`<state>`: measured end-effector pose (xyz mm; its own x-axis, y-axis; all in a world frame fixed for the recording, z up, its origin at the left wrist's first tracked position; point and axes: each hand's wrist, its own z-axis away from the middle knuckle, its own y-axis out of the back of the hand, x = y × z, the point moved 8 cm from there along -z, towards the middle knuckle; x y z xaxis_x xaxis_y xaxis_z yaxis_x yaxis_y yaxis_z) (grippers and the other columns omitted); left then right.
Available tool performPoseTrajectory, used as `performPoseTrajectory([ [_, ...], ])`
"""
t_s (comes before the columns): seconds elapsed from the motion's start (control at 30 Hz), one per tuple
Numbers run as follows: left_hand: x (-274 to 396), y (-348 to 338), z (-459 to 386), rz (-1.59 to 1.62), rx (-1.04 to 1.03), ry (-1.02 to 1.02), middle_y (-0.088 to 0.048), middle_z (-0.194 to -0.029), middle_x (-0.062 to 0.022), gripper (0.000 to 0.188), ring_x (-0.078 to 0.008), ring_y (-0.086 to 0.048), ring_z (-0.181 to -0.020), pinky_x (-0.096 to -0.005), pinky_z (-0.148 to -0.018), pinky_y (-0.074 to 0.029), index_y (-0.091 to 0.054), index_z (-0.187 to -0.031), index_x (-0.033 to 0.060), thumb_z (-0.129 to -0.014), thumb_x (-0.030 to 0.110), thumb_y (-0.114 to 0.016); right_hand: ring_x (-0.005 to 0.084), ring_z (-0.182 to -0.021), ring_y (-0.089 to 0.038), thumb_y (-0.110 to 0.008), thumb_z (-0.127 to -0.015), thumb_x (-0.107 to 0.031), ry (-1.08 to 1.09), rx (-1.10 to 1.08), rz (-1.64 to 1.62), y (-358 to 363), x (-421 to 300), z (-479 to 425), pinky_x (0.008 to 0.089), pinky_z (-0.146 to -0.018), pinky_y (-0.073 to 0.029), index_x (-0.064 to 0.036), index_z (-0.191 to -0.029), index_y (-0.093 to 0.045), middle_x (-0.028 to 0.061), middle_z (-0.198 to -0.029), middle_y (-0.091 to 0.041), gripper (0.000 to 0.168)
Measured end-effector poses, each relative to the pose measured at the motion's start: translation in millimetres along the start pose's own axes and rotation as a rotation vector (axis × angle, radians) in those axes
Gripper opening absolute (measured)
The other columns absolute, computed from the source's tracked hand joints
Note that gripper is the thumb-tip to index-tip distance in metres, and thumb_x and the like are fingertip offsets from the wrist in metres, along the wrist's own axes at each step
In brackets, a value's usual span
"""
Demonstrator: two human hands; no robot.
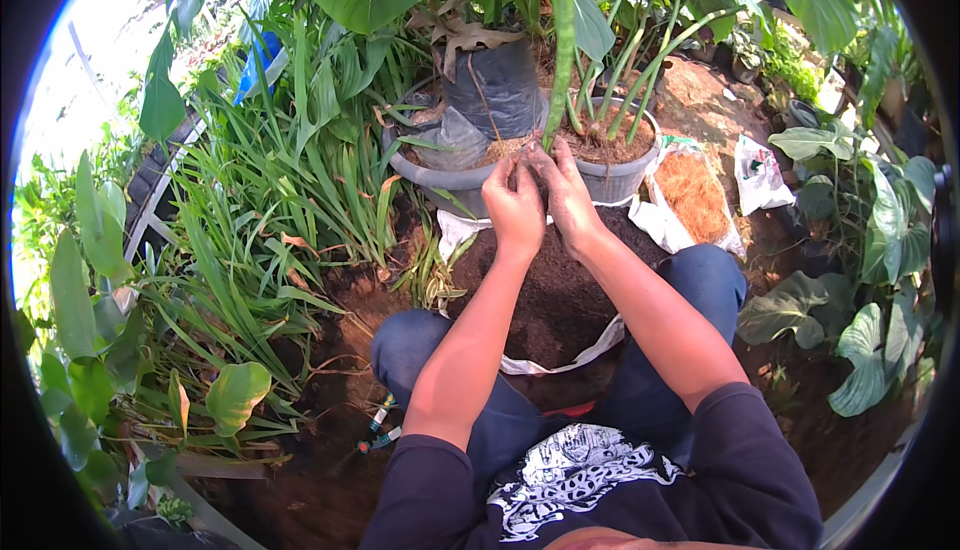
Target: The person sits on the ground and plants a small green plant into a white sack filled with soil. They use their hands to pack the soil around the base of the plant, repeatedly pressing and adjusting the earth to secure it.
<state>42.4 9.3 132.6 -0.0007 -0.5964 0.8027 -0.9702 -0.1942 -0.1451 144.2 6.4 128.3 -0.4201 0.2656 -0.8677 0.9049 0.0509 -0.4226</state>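
A long, mottled green leaf [559, 55], like that of a snake plant, stands upright with its lower end at my fingertips. My left hand [516, 201] and my right hand [566, 194] meet around that lower end, both smeared with soil. The fingers hide the very base of the leaf. Beneath my hands, dark potting soil [559, 310] fills an open white sack [577, 362] between my knees. Just beyond the hands are a wide grey pot [450, 179] holding a black plastic grow bag [495, 89], and a second grey pot [619, 179] with several green stems.
At right lie a bag of brown coconut fibre [694, 197] and a crumpled white plastic bag [761, 175]. Garden pruners [381, 430] rest on the ground by my left knee. Strappy foliage [247, 227] crowds the left; broad-leaved plants [885, 227] stand at right.
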Motion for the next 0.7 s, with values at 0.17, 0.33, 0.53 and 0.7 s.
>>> performPoseTrajectory([
  [0.17,22,4,-8,-0.235,-0.032,-0.199,-0.064,-0.103,-0.0229,0.02,-0.0381,-0.064,-0.096,-0.0444,-0.085,-0.049,-0.065,-0.106,-0.0078,-0.097,0.006,-0.054,0.0157,-0.113,-0.057,-0.062,-0.101,-0.031,-0.073,-0.002,-0.079,-14,4,-1,0.0315,-0.1,-0.044,-0.004,-0.133,-0.047,0.0087,-0.118,-0.061,0.045],
  [0.33,23,-6,-8,-0.558,-0.17,-0.104,-0.062,-0.117,-0.0229,0.031,-0.0404,-0.061,-0.112,-0.045,-0.098,-0.047,-0.06,-0.122,-0.0042,-0.103,0.019,-0.053,0.0158,-0.1,-0.063,-0.055,-0.105,-0.038,-0.371,-0.037,-0.445,-12,34,-10,0.033,-0.091,-0.052,-0.013,-0.114,-0.063,0.0033,-0.108,-0.065,0.027],
  [0.53,17,-9,-6,-0.502,-0.194,-0.241,-0.063,-0.126,-0.0236,0.034,-0.038,-0.061,-0.119,-0.0434,-0.103,-0.046,-0.058,-0.129,-0.0025,-0.104,0.021,-0.054,0.0154,-0.091,-0.06,-0.057,-0.103,-0.039,-0.346,0.047,-0.679,-6,63,-33,0.0317,-0.084,-0.051,-0.012,-0.106,-0.064,0.0021,-0.097,-0.062,0.029],
  [0.7,4,-11,-7,-0.489,-0.308,-0.142,-0.063,-0.131,-0.023,0.037,-0.0303,-0.062,-0.124,-0.0404,-0.105,-0.047,-0.053,-0.135,-0.0051,-0.105,0.017,-0.053,0.0192,-0.082,-0.065,-0.055,-0.105,-0.03,-0.431,0.058,-0.646,2,73,-39,0.0355,-0.077,-0.056,-0.006,-0.1,-0.065,0.0067,-0.093,-0.066,0.026],
])
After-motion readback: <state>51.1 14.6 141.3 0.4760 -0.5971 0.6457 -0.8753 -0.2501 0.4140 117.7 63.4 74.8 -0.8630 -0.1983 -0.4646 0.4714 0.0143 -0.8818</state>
